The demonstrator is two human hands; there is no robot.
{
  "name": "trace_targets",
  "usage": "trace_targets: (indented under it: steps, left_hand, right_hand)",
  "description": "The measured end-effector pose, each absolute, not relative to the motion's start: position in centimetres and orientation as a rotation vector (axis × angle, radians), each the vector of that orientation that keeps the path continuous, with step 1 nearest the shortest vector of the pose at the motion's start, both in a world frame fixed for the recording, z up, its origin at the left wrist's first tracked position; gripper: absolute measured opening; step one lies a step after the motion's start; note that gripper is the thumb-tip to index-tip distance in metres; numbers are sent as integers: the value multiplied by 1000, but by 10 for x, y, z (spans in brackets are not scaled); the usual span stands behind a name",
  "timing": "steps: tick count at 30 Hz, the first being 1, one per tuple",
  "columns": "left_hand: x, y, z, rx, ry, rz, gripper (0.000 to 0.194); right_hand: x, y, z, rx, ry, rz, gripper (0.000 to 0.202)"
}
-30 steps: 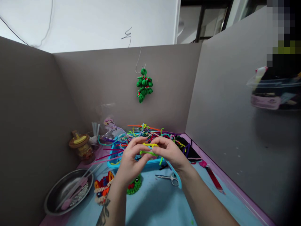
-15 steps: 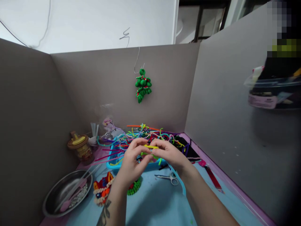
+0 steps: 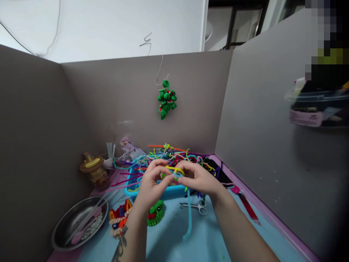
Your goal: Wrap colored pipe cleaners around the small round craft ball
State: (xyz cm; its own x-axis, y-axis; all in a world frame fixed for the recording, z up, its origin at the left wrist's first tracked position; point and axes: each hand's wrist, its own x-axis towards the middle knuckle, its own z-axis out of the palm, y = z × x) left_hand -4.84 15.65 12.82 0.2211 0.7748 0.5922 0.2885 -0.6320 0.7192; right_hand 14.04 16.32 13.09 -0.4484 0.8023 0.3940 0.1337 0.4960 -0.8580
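My left hand (image 3: 155,182) and my right hand (image 3: 198,178) meet over the blue tray, fingers pinched. Between their fingertips is a yellow pipe cleaner (image 3: 177,169), curved into a loop. A light-blue pipe cleaner (image 3: 189,214) is wound next to it, and its long tail hangs down from my right fingers. Below the hands lie scissors (image 3: 197,206) and a round green fuzzy piece (image 3: 156,214) with an eye and a red bit. An orange, red and cream fuzzy piece (image 3: 120,218) sits left of my left forearm.
The blue tray (image 3: 160,191) overflows with colourful pipe cleaners (image 3: 188,155). At left stand a steel bowl (image 3: 58,236) with a pink spoon and a brown-yellow cup (image 3: 96,174). A green ornament (image 3: 167,96) hangs on the back partition; a clear bin (image 3: 311,109) is on the right one.
The light-blue tail has swung left from beside my right wrist and now hangs straight down. The yellow pipe cleaner shows more of a curve. My hands have barely shifted.
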Motion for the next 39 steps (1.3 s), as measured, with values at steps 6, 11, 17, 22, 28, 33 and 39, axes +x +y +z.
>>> trace_targets:
  steps: [6,11,17,22,28,33,39]
  left_hand:
    - [-46,162,122,1998,1016,1440,7]
    - [-40,163,121,1946,1079,1457,7]
    - [-45,170,115,1654,1068,1421,16]
    - [-49,177,111,1429,1039,1502,21]
    - [-43,180,104,1271,958,1542,25]
    - [-41,177,104,1170,870,1470,27]
    - [-37,172,110,1102,803,1393,25]
  right_hand:
    - [129,162,134,-1034,-1900,813,8]
    - [126,163,134,-1048,-1898,793,12]
    - [132,166,132,-923,-1800,994,24]
    - [129,170,123,-712,-1570,1197,32]
    - [114,176,115,-737,-1468,1142,27]
    - [111,177,112,-780,-1381,1017,20]
    - [112,177,111,-800,-1414,931,10]
